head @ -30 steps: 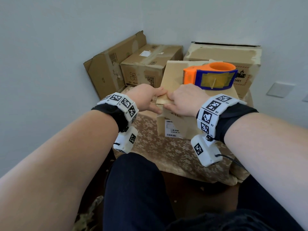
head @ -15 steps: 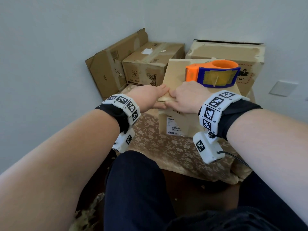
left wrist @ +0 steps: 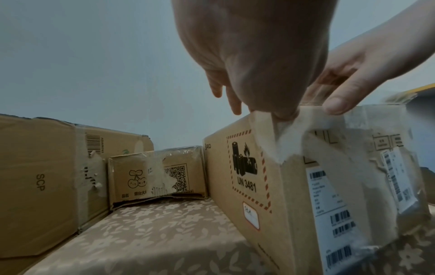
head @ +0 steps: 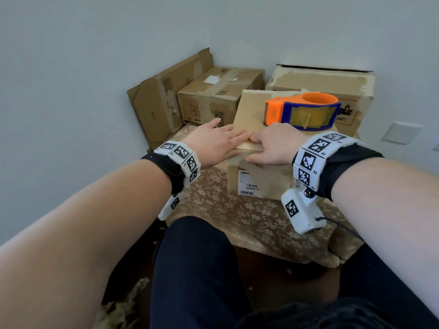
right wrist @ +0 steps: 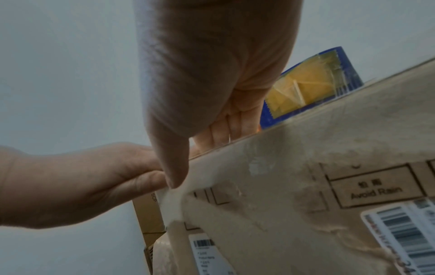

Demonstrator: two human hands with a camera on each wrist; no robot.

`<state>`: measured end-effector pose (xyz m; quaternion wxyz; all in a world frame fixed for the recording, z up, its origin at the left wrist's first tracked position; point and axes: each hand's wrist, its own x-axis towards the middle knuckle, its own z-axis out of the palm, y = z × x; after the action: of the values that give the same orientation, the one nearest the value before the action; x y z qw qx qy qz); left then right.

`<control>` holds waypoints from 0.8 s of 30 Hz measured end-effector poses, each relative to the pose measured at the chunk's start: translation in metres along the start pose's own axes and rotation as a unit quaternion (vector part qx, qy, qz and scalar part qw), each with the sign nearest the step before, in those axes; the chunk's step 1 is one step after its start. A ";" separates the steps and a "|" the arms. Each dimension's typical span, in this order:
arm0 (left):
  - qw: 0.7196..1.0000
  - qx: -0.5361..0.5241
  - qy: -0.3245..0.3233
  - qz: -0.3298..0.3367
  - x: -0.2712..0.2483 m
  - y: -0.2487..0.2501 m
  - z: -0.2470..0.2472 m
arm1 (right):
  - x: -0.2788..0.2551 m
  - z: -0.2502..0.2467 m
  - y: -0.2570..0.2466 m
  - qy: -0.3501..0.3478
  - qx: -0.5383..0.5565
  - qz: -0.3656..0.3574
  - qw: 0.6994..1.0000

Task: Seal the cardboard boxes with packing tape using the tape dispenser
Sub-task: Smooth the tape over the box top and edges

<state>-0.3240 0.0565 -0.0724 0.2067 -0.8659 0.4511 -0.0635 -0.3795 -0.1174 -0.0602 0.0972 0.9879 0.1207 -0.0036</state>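
Observation:
A brown cardboard box (head: 261,181) with shipping labels stands on a floral cloth. An orange and blue tape dispenser (head: 301,110) lies on its top, at the far right. My left hand (head: 213,144) and right hand (head: 273,146) lie flat side by side on the box's near top edge, fingers straight, fingertips meeting. In the left wrist view my left thumb (left wrist: 282,111) presses a strip of clear tape (left wrist: 289,134) at the top corner of the box (left wrist: 294,186). In the right wrist view my right thumb (right wrist: 174,167) presses the same edge, with the dispenser (right wrist: 310,87) behind.
A flattened box (head: 161,108) leans on the left wall. A taped box with a cherry print (head: 213,98) and a large worn box (head: 327,84) stand behind. The floral cloth (head: 237,217) covers the low surface. My legs in dark trousers (head: 197,269) are just in front.
Both hands have gone from curled over the box's near edge to lying flat with fingers stretched out. The dispenser has not moved on the box.

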 end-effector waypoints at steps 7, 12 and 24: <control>0.999 -0.045 -0.007 0.009 -0.010 -0.001 -0.006 | 0.000 -0.001 0.012 -0.076 0.122 0.019 0.989; 0.992 -0.118 -0.045 0.024 -0.012 -0.014 -0.014 | -0.010 -0.010 0.025 -0.066 0.209 0.049 0.974; 0.968 -0.221 -0.117 -0.020 0.038 0.008 -0.033 | -0.037 0.000 0.044 0.002 0.198 0.071 0.978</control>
<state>-0.3171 0.0118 -0.0489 0.0597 -0.9003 0.4095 0.1353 -0.4045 -0.1678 -0.0506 -0.1002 0.9937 0.0475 -0.0183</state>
